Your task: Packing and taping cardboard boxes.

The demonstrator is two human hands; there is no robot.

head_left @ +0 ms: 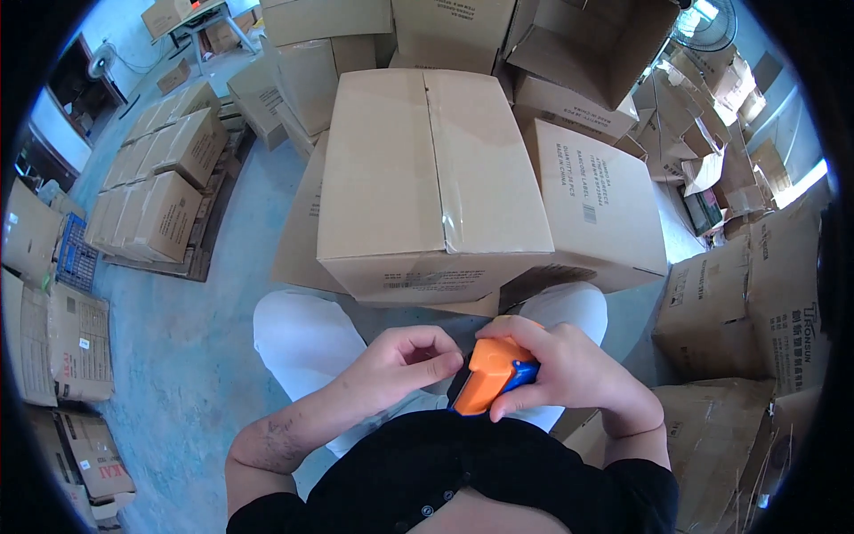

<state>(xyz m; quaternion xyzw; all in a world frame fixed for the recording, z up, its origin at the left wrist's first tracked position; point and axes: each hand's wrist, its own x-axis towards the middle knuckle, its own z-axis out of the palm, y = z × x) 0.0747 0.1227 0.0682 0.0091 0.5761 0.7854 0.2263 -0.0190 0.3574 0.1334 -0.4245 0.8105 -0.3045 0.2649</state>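
Note:
My right hand (569,369) is wrapped round an orange-and-blue hand tool (489,374), which has a bulky body like a label gun's. It is held in front of my black shirt, tilted, with the orange side up. Close to its left side, my left hand (414,360) has curled fingers and the thumb pressed to the index finger. Whatever sits in that pinch is too small or hidden to make out. Beyond my knees stands a large closed carton (391,169), with clear tape along its top seam.
A second printed carton (600,196) stands right of the large one, and an open carton (578,53) is behind. Smaller cartons (169,142) are stacked on a pallet (209,236) at the left. More cartons (756,294) crowd the right side. Blue-grey floor (196,338) shows on the left.

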